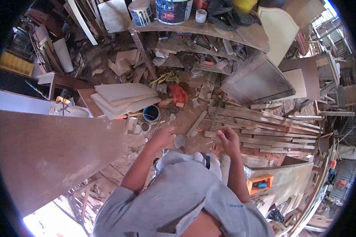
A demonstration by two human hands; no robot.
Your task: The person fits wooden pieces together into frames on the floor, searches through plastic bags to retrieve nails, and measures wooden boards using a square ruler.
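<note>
My left hand (163, 137) is held in the air in front of my body, its fingers curled in, with no object showing in it. Closest to it on the floor are a bucket with dark blue inside (151, 113) and a small round container (145, 126). My right hand (228, 141) is raised at about the same height, fingers bent and thumb near them, also with nothing visible in the grip. Behind that hand, long wooden planks (265, 132) lie on the ground. Neither hand appears to touch anything.
A large brown board (55, 148) stands at the left. White panels (124, 96) are stacked ahead. Paint buckets (174, 11) sit on a cluttered workbench (201, 29). A grey cabinet-like box (259, 79) leans at the right, and an orange box (260, 183) lies nearer. Scraps litter the floor.
</note>
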